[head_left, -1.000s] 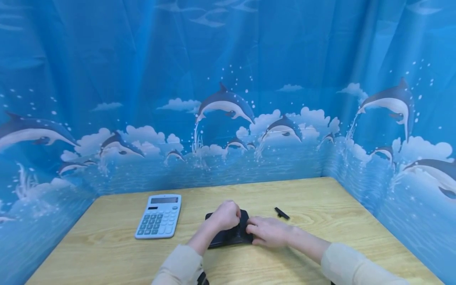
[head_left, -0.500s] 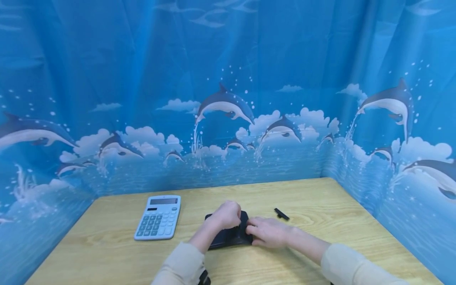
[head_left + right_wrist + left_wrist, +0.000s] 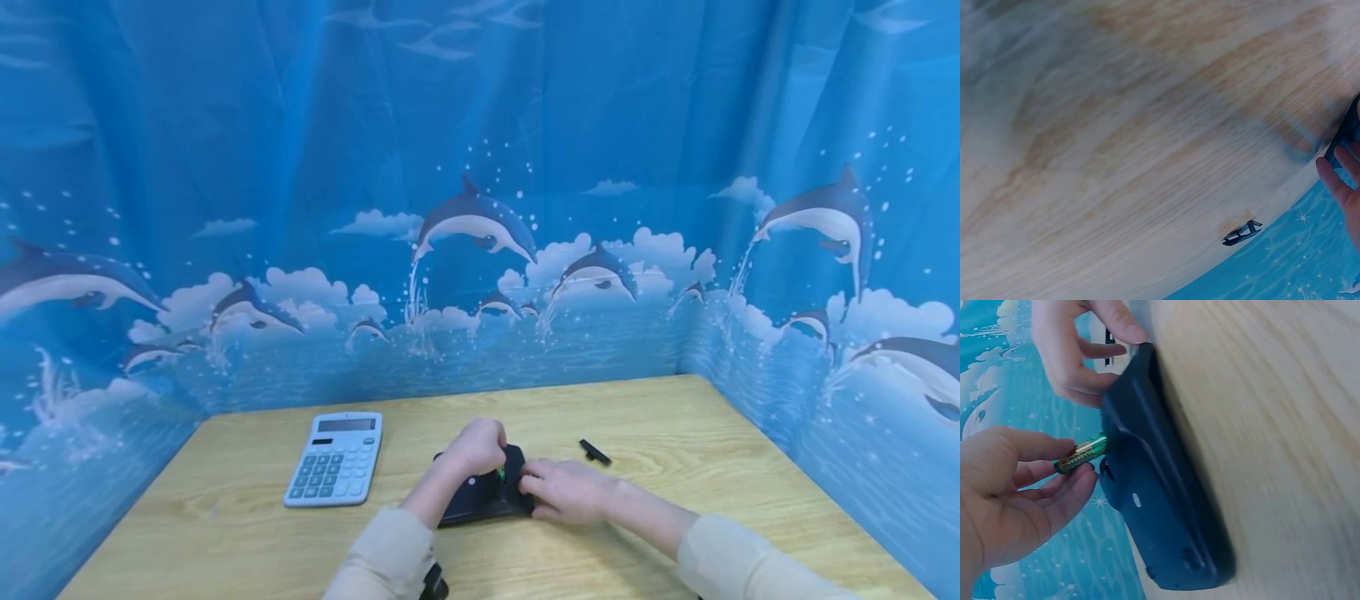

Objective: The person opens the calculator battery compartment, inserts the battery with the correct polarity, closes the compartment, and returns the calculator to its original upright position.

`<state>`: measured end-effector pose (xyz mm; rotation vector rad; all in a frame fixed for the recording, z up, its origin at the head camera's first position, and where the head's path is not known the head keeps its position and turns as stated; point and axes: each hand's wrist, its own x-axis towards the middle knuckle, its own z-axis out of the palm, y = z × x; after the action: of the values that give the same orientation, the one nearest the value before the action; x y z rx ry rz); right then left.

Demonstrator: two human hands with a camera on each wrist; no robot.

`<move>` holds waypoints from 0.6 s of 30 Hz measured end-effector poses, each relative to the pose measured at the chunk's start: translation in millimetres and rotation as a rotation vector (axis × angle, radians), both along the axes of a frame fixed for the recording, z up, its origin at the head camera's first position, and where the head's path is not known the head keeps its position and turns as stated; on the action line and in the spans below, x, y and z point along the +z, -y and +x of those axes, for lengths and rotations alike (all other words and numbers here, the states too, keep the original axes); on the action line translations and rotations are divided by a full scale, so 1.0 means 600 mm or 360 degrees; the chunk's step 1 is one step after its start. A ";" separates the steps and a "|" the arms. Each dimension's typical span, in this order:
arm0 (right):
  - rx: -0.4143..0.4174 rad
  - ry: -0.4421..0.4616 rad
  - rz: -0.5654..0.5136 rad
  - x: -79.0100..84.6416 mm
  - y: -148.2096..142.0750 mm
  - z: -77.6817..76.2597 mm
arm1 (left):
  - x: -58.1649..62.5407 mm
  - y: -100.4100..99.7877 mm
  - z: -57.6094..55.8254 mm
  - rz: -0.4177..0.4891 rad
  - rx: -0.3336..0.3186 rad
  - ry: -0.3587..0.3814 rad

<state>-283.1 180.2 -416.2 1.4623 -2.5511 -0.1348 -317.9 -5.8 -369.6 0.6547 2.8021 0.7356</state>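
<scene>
A black plastic device (image 3: 474, 506) lies on the table, its exact kind unclear. In the left wrist view, my left hand (image 3: 1019, 490) pinches a green and gold battery (image 3: 1085, 452) between thumb and fingers. The battery's far end meets the device (image 3: 1160, 506) and disappears into a recess there. My right hand (image 3: 567, 490) grips the device's right end, with the thumb on the near edge and the fingers on the upper face. Only part of the right hand (image 3: 1350, 194) shows in the right wrist view.
A small black cover (image 3: 596, 452) with a tab lies on the wooden table (image 3: 660, 433) beyond the right hand. A light blue calculator (image 3: 333, 458) lies to the left. Blue dolphin-print curtains (image 3: 480, 275) stand around the table's back and sides.
My left hand has shifted slightly, and the green of the battery now shows beneath its fingers. The right hand and the device stay nearly in place.
</scene>
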 end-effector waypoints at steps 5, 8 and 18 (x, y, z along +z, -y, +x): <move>-0.0002 -0.0009 -0.0010 -0.001 0.001 0.001 | -0.012 0.002 0.000 0.0066 0.0066 -0.0067; -0.0006 -0.0013 -0.0015 0.000 0.003 0.002 | -0.020 0.002 0.000 0.0089 0.0075 -0.0127; -0.0036 0.0107 -0.0020 0.003 0.006 0.001 | -0.030 0.002 0.002 0.0041 0.0105 -0.0251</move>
<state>-282.5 176.4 -414.5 1.4577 -2.6171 -0.0742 -316.4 -7.0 -387.6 0.6543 2.9752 0.7649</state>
